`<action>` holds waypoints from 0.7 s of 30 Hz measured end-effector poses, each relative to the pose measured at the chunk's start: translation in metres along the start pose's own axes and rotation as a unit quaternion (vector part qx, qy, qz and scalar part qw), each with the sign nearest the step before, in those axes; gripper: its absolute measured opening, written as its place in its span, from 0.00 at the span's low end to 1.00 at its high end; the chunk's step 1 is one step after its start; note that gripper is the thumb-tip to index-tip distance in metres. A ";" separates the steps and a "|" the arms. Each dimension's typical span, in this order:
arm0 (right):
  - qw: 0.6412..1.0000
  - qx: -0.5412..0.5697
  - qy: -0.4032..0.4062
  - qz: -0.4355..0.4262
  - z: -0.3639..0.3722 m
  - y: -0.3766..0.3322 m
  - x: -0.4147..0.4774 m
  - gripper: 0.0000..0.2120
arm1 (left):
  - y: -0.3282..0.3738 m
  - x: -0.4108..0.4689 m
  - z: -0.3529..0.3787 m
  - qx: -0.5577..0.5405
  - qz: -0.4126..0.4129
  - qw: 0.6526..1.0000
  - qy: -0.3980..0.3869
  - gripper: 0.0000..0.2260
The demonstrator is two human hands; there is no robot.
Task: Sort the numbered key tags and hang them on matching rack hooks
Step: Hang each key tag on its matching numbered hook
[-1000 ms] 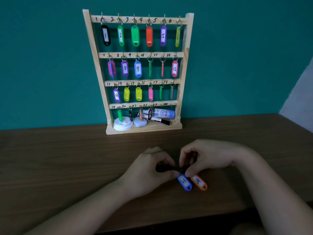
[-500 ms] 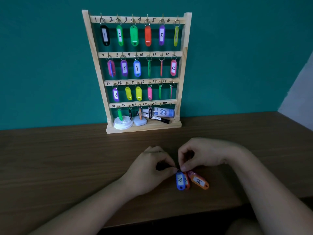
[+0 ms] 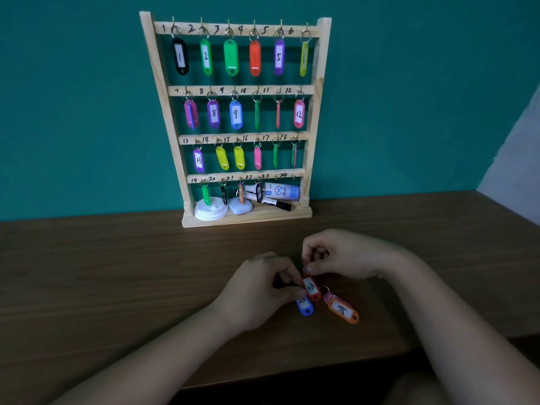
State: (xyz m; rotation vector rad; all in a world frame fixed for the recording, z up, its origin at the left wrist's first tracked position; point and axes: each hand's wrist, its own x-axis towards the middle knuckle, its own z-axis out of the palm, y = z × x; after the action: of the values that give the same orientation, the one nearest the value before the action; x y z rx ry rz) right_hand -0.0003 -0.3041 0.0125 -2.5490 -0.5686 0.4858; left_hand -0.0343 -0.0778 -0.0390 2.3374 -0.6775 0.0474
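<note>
The wooden table [image 3: 87,273] runs along a teal wall, and against that wall stands the wooden rack [image 3: 160,112], its four numbered rows hung with coloured key tags. On its base sit a white lid [image 3: 211,211], a marker [image 3: 271,202] and a small bottle [image 3: 282,191] lying on its side. In front of the rack, the left hand [image 3: 257,296] rests on the table with fingers curled. Its thumb and forefinger pinch the top of the blue tag [image 3: 304,306], and something dark that I cannot make out is tucked in the grip. The red tag [image 3: 311,287], marked 23, overlaps the blue one. Just beside it on the table lies the orange tag [image 3: 342,309], marked 24, partly over a pink tag [image 3: 328,297]. The right hand [image 3: 344,255] hovers above, its fingertips pinching the red tag's upper end.
</note>
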 end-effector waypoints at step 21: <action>0.951 0.167 0.262 0.002 -0.004 -0.013 0.043 0.01 | -0.025 0.020 -0.024 -0.116 -0.092 0.987 0.062 0.03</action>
State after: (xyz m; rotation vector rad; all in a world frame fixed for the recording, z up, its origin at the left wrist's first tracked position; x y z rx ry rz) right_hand 0.0341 -0.2751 0.0125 -2.2177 -0.2567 -0.0990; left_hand -0.0011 -0.0561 -0.0316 2.1430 -0.3816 0.0284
